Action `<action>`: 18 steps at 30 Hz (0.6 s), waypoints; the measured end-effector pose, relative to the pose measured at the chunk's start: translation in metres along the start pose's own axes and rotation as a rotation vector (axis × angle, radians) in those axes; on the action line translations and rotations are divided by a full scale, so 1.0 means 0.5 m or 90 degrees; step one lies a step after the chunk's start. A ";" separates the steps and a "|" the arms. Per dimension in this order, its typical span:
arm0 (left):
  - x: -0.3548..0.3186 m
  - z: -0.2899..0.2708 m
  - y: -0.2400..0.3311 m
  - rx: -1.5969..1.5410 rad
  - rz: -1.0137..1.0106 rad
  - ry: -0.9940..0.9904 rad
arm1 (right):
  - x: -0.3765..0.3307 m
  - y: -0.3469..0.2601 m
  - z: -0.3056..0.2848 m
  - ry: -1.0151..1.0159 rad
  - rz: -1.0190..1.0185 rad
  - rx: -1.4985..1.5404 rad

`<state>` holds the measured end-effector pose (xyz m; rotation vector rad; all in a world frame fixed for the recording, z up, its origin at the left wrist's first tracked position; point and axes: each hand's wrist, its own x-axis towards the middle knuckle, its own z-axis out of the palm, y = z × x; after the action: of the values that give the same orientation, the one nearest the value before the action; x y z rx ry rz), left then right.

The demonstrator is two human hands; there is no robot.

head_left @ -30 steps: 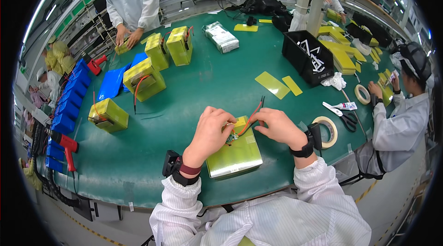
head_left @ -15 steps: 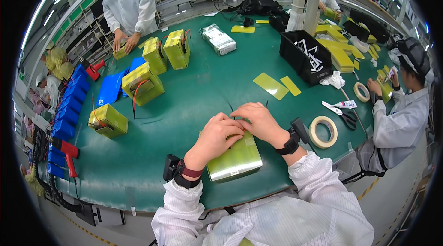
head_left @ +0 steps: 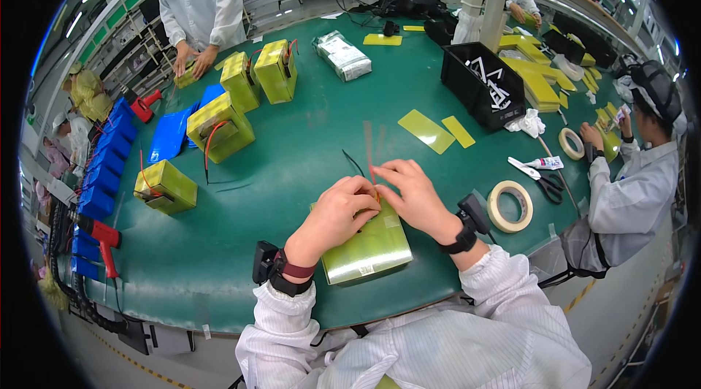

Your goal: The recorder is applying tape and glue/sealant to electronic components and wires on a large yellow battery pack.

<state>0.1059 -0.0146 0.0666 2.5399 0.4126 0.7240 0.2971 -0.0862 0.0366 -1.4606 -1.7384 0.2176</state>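
Note:
In front of me a battery pack (head_left: 371,252) in shiny yellow-green wrap rests on the green table. Both my hands meet at its far side. My left hand (head_left: 339,215) has its fingers bent and pressed together on the far edge; what they grip is hidden. My right hand (head_left: 415,195) has its index fingertip and thumb closed at the foot of a red wire (head_left: 369,151), which rises blurred above the fingers. A black wire (head_left: 353,162) sticks out beyond my left fingers. The pack's far end is covered by my hands.
Several wrapped battery packs (head_left: 220,129) stand at the left, near blue sheets (head_left: 169,135) and a red heat gun (head_left: 106,243). Rightward lie a tape roll (head_left: 510,206), scissors (head_left: 549,186), yellow sheets (head_left: 426,131) and a black bin (head_left: 482,87). Co-workers stand far left and sit right.
The red wire now stands up at my right fingertips, where it was not visible before. The black wire beyond my hands has swung left. My right fingers have straightened somewhat.

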 end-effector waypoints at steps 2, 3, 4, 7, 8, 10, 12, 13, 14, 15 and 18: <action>-0.002 -0.001 -0.002 0.024 0.006 -0.017 | 0.010 0.007 0.023 -0.016 -0.022 -0.003; -0.004 -0.001 -0.004 0.026 0.007 -0.016 | 0.013 0.015 0.034 -0.032 -0.043 -0.007; -0.006 -0.002 -0.007 0.025 0.028 -0.008 | 0.013 0.024 0.040 -0.058 -0.009 0.011; -0.015 -0.006 0.003 0.031 0.041 -0.004 | -0.005 0.041 0.062 -0.025 0.042 0.053; -0.019 -0.008 0.011 0.037 0.033 -0.011 | -0.012 0.043 0.065 -0.027 0.039 0.052; -0.025 -0.006 0.023 0.047 0.039 -0.011 | -0.019 0.045 0.069 -0.023 0.093 0.144; -0.028 -0.007 0.024 0.059 0.046 -0.036 | -0.017 0.049 0.063 -0.037 0.111 0.141; -0.030 -0.008 0.023 0.059 0.042 -0.035 | -0.014 0.043 0.058 -0.048 0.132 0.139; -0.030 -0.008 0.024 0.048 0.028 -0.042 | -0.009 0.038 0.053 -0.052 0.132 0.140; -0.032 -0.009 0.024 0.037 0.013 -0.050 | -0.001 0.033 0.046 -0.080 0.162 0.185; -0.032 -0.008 0.029 0.052 0.004 -0.061 | 0.017 0.038 0.038 -0.133 0.249 0.349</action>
<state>0.0927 -0.0319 0.0705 2.6417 0.4101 0.5953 0.2981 -0.0661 0.0170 -1.3743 -1.3734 1.0011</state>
